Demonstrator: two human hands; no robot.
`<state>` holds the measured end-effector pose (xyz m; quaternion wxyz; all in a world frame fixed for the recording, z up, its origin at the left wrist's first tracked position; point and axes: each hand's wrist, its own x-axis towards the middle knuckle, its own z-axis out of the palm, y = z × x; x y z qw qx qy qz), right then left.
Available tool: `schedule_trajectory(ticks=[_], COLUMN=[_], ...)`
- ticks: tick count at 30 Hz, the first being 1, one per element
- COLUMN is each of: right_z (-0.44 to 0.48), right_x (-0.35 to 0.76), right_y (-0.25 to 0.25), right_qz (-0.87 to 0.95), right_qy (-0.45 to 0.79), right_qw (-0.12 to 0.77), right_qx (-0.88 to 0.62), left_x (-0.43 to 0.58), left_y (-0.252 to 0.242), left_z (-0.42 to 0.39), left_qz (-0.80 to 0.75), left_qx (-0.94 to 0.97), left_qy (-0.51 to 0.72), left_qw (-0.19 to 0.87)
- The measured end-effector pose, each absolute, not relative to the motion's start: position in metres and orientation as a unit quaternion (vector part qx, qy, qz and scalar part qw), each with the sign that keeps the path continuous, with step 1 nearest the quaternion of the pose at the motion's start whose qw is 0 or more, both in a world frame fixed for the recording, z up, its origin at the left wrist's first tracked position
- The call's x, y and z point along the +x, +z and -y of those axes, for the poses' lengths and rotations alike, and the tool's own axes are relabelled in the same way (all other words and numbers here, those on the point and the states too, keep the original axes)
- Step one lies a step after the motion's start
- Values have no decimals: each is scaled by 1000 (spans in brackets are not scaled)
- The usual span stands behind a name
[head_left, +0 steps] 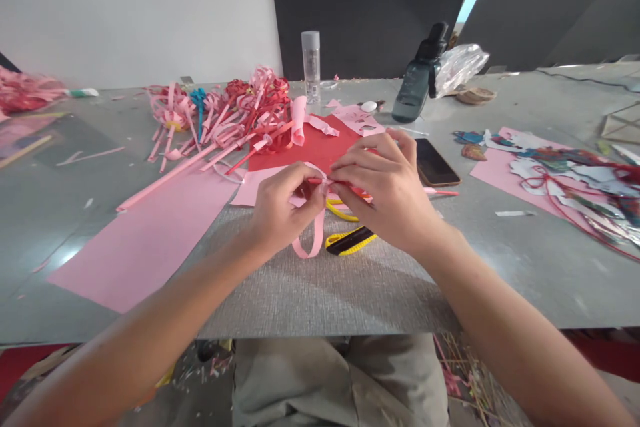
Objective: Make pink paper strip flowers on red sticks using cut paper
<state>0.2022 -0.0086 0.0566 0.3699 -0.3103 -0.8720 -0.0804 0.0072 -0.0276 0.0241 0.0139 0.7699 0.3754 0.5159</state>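
My left hand (pixel 287 203) pinches a pink paper strip (pixel 317 240), which hangs in a loop below the fingers. Close beside it, my right hand (pixel 383 190) has its fingertips closed on the same strip, near a thin red stick that runs between the hands; its details are partly hidden by fingers. Under the hands lie a yellow and black cutter (pixel 350 240) and a yellow loop-shaped handle (pixel 341 209). Red paper (pixel 320 147) and pink paper are spread just behind.
A heap of pink and red paper-strip pieces (pixel 240 110) lies back left, beyond a pink sheet (pixel 150 240). A clear bottle (pixel 311 67), a dark bottle (pixel 417 80) and a phone (pixel 436 162) are behind. Colourful cutouts (pixel 575 173) lie right on the grey table (pixel 320 300).
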Motion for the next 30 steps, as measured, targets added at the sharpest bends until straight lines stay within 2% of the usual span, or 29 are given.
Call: schedule_trajectory(ticks=[6, 19, 30], right_z=[8, 8, 13], right_x=[202, 201, 203], right_y=[56, 56, 59], right_qz=[871, 865, 871], right_qy=[-77, -97, -95], right_qw=[379, 377, 366], right_qx=[-302, -317, -313], left_x=[6, 13, 12], left_y=[22, 21, 22], left_z=[27, 32, 31], left_qz=[-377, -413, -412], left_qx=[769, 726, 739], left_qy=[515, 520, 519], left_qw=[26, 180, 123])
